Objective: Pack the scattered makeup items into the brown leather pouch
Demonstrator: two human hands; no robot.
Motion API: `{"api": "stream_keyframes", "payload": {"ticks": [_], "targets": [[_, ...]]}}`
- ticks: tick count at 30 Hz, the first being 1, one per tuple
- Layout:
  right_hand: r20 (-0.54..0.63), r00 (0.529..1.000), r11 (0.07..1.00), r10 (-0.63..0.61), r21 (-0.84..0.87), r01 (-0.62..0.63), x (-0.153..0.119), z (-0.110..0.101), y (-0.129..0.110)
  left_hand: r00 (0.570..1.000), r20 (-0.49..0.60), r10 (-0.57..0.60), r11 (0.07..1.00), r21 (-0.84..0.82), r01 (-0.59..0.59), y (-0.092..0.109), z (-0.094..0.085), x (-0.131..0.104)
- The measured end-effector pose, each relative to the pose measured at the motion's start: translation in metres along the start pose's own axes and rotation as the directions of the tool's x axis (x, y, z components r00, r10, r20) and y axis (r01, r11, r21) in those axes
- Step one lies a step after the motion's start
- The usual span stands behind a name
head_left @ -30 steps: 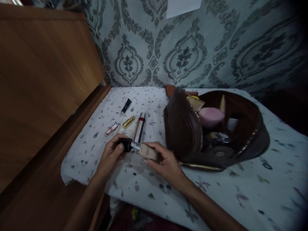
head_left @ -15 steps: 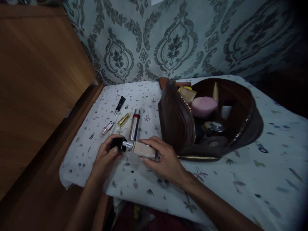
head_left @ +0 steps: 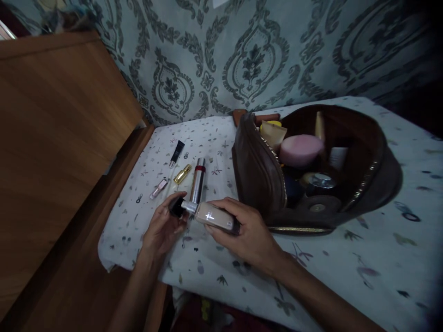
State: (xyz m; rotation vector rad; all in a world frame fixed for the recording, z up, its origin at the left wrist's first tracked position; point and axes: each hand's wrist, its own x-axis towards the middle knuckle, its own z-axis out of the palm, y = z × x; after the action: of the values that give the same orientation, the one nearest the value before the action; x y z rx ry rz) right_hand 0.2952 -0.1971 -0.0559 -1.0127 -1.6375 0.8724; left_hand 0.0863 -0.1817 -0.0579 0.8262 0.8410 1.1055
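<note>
My right hand grips a glass foundation bottle filled with beige liquid, lying tilted on its side, its silver pump neck pointing left. A black cap is in the fingers of my left hand, right at the tip of that neck; whether it still covers the tip I cannot tell. Just beyond the bottle lies a silver tube with a red band. Left of it are a small gold bottle, a little pink tube and a black tube.
A brown zip bag stands unzipped on the right, holding a pink sponge-like item, a beige tube and other cosmetics. A wooden cabinet borders the left side. The patterned cloth covers the surface; a patterned wall rises behind.
My left hand has turned, its palm showing more and its fingers looser below the cap. The bottle has rolled slightly in my right hand. The whole view has shifted a little.
</note>
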Motion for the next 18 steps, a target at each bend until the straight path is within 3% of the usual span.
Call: {"api": "stream_keyframes", "payload": {"ticks": [6, 12, 18], "targets": [[0.055, 0.998, 0.996, -0.02, -0.087, 0.024, -0.003, -0.001, 0.0, 0.995, -0.018, 0.102, 0.965, 0.244, -0.095, 0.004, -0.005, -0.002], [0.085, 0.993, 0.977, -0.084, -0.188, 0.099, -0.007, 0.001, 0.005, 0.984, 0.063, 0.169, 0.82, 0.545, -0.176, 0.012, -0.014, -0.003], [0.102, 0.993, 0.966, -0.053, -0.246, 0.077, -0.011, 0.006, 0.009, 0.976, 0.135, 0.169, 0.774, 0.596, -0.216, 0.014, -0.012, -0.002]]}}
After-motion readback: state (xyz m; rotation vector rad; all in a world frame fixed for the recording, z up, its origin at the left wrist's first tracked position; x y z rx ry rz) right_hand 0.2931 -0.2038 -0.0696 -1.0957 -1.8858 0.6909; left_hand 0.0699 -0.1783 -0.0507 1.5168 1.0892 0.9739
